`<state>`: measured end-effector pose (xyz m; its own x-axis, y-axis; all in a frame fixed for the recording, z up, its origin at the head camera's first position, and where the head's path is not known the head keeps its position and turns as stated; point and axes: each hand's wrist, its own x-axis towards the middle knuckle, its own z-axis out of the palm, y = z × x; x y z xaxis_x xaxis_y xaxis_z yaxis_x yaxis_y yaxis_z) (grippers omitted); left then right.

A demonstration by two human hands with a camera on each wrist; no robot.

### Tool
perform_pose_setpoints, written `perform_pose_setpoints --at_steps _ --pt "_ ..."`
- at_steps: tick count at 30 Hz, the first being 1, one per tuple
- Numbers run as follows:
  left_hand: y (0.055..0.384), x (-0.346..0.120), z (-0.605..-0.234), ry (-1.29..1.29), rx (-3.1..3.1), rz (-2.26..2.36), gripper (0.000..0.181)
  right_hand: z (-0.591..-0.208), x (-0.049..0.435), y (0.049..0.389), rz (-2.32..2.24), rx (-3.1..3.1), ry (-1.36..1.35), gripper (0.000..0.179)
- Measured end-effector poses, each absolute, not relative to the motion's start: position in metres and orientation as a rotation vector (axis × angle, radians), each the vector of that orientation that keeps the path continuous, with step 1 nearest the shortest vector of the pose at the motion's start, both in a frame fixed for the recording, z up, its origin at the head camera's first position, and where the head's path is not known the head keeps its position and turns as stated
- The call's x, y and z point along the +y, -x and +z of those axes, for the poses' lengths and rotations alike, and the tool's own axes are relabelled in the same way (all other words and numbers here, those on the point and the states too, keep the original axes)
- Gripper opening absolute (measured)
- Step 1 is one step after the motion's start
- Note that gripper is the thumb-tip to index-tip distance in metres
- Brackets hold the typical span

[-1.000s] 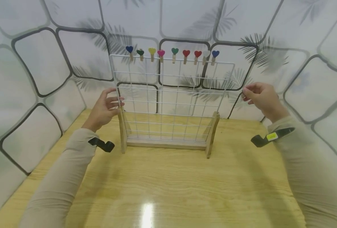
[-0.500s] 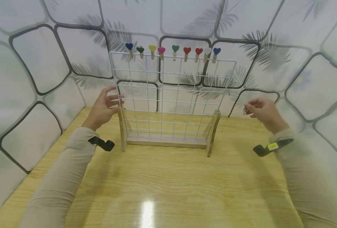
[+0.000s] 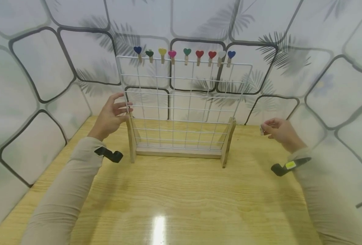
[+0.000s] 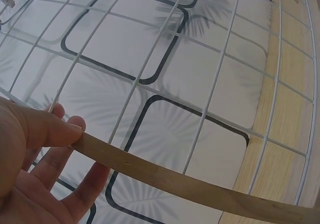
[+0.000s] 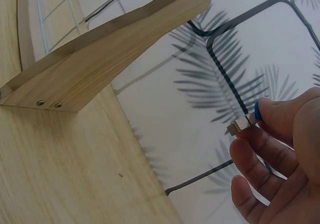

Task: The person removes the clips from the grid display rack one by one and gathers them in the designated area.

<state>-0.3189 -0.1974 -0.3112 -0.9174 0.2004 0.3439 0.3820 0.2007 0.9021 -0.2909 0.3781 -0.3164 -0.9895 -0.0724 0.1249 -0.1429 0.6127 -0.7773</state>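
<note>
A white wire grid rack on a wooden base [image 3: 178, 152] stands upright on the table. My left hand [image 3: 108, 114] holds its left side; in the left wrist view, the thumb lies on the end of the wooden side piece [image 4: 165, 178] with fingers behind it. To the right of the rack and apart from it, my right hand [image 3: 281, 132] pinches a small wooden clothespin [image 5: 241, 125]. A blue piece shows at the thumb, mostly covered. Along the rack's top wire sits a row of heart clothespins, among them a yellow heart [image 3: 162, 51] and a pink heart [image 3: 172, 54].
The light wooden table [image 3: 174, 190] reaches back to a patterned wall [image 3: 199, 20] close behind the rack. The rack's right wooden side piece [image 5: 115, 53] stands between the grid and my right hand. Another wall panel [image 3: 27, 143] runs along the left.
My right hand has moved down beside the rack, still pinching the clothespin, and is lower than the rack's middle wires. My left hand stays on the left side.
</note>
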Motion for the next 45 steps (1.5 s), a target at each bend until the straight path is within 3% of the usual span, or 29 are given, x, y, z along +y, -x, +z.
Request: perform_pose_setpoints --at_steps 21,45 --pt "0.319 -0.196 -0.309 0.542 -2.328 -1.803 0.079 -0.38 0.386 0.293 1.56 -2.786 -0.119 0.04" --pt "0.318 -0.196 -0.311 0.558 -2.306 -1.808 0.076 -0.415 0.385 0.294 1.576 -2.798 -0.019 0.039"
